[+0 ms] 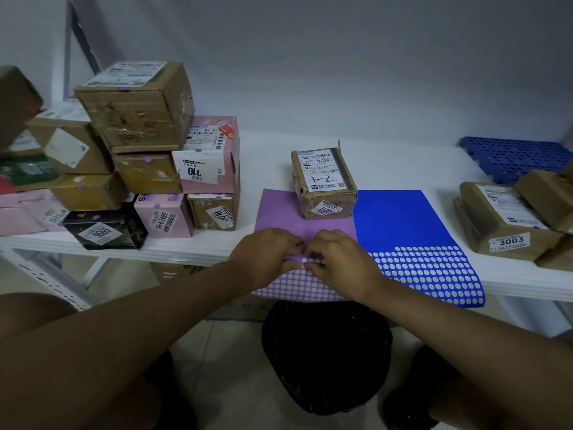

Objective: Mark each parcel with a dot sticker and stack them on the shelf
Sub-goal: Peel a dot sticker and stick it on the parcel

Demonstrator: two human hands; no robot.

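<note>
White shelf (403,169): brown parcel (324,183) on purple sticker sheet (279,212). Left hand (266,256) and right hand (341,262) pinch sheet's front, near parcel; blue sheet (400,221) right of it.

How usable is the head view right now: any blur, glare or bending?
Head view: dim, flat light, no glare; wide-angle bend curves the shelf edge; the stacked parcels at far left smear, while both hands, the purple sticker sheet and the centre parcel's label stay readable.

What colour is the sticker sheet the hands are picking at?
Purple sticker sheet, with white circles near its front edge; the head view shows it.
</note>
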